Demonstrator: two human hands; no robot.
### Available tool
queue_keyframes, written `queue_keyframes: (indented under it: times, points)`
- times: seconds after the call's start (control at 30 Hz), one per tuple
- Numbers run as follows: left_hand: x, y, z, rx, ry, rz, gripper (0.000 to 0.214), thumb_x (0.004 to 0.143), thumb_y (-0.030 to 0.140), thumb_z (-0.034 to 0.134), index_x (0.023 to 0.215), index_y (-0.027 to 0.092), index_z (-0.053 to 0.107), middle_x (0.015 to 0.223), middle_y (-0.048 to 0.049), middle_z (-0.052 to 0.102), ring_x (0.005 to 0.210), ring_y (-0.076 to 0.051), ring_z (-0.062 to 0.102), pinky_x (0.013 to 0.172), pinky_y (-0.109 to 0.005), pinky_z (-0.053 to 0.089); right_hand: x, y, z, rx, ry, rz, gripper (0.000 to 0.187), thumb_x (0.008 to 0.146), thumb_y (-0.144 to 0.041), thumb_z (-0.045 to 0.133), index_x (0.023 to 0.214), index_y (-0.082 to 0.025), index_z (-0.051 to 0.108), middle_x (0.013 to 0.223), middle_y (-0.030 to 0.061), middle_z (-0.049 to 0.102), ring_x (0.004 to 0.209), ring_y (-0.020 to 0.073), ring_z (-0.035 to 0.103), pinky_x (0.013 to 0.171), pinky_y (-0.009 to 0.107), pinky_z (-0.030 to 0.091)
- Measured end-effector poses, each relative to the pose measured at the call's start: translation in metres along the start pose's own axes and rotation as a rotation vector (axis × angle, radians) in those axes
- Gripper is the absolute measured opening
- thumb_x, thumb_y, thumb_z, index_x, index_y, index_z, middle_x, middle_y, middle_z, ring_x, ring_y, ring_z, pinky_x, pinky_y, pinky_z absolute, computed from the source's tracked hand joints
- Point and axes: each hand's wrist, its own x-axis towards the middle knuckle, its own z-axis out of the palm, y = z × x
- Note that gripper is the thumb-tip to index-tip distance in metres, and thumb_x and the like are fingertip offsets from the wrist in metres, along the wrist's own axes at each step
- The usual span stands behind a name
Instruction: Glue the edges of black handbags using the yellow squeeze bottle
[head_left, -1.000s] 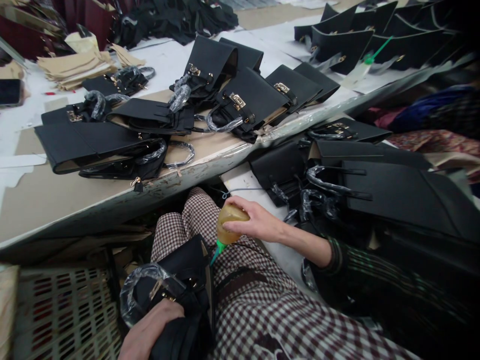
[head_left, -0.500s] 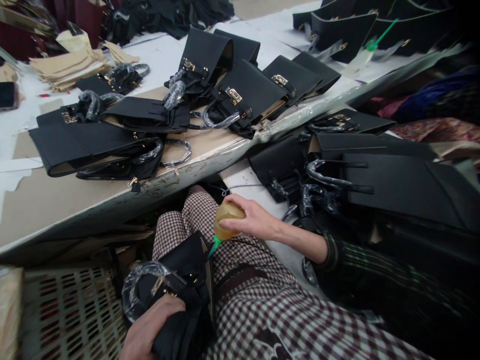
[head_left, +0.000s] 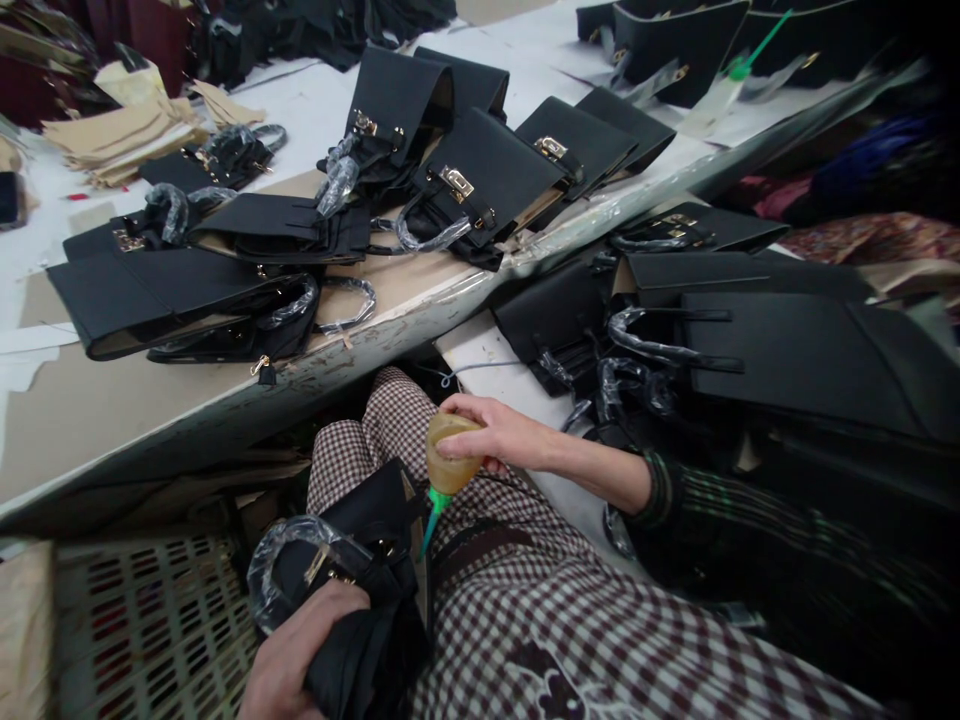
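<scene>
No legible text, labels or numbers on anything.

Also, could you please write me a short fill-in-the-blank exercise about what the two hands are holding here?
1. The right hand grips a squeeze bottle whose nozzle is ____ in colour.
2. The left hand holds a ____ handbag.
3. That handbag's handle is wrapped in clear ____.
Missing words: green; black; plastic.

A person wears checked trousers (head_left: pixel 525 610) in maroon and white, and a dark sleeve (head_left: pixel 750 530) with thin green stripes and a ribbed cuff.
</scene>
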Motion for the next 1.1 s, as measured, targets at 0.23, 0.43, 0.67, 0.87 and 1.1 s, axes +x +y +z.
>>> queue_keyframes:
  times: [0.23, 0.43, 0.67, 0.87, 1.1]
  points:
    - [0.003, 0.004, -0.002, 0.016, 0.011, -0.013, 0.023, 0.085, 0.029, 0.076, 0.107, 0.023, 0.072, 0.098, -0.0044, 0.082, 0.087, -0.021, 0.081, 0.081, -0.020, 0.063, -0.024, -0.008, 0.006, 0.140, -0.075, -0.026, 0.039, 0.085, -0.046, 0.076, 0.111, -0.022, 0.061, 0.084, -0.0020, 0.065, 0.046, 0.0069, 0.049, 0.037, 0.017, 0.041]
    - [0.007, 0.011, -0.004, 0.036, 0.046, -0.038, 0.020, 0.087, 0.031, 0.073, 0.105, 0.022, 0.073, 0.100, -0.0054, 0.082, 0.088, -0.022, 0.081, 0.080, -0.021, 0.064, -0.041, -0.009, 0.011, 0.219, -0.089, -0.001, 0.043, 0.085, -0.046, 0.076, 0.118, -0.024, 0.060, 0.090, -0.0005, 0.069, 0.049, 0.0083, 0.052, 0.038, 0.018, 0.042]
    - [0.011, 0.017, -0.009, 0.007, 0.051, -0.050, 0.020, 0.089, 0.038, 0.072, 0.103, 0.023, 0.074, 0.098, -0.0059, 0.082, 0.086, -0.022, 0.081, 0.076, -0.022, 0.064, -0.021, 0.004, 0.004, 0.004, 0.030, -0.034, 0.040, 0.085, -0.045, 0.075, 0.115, -0.023, 0.058, 0.083, -0.0041, 0.064, 0.048, 0.0086, 0.049, 0.040, 0.020, 0.040]
    - [0.016, 0.019, -0.010, -0.009, 0.067, -0.036, 0.018, 0.088, 0.035, 0.074, 0.101, 0.023, 0.074, 0.096, -0.0054, 0.083, 0.084, -0.022, 0.081, 0.076, -0.021, 0.064, -0.004, 0.020, 0.000, -0.309, 0.248, -0.200, 0.033, 0.084, -0.038, 0.074, 0.109, -0.021, 0.060, 0.085, -0.0014, 0.067, 0.076, 0.0187, 0.063, 0.068, 0.029, 0.049]
    - [0.018, 0.016, -0.009, -0.013, 0.060, -0.017, 0.018, 0.087, 0.031, 0.073, 0.103, 0.023, 0.073, 0.097, -0.0052, 0.083, 0.085, -0.021, 0.081, 0.077, -0.021, 0.064, -0.011, 0.019, 0.003, -0.415, 0.291, -0.279, 0.041, 0.083, -0.039, 0.074, 0.117, -0.020, 0.058, 0.097, 0.0034, 0.068, 0.086, 0.0231, 0.064, 0.079, 0.036, 0.050]
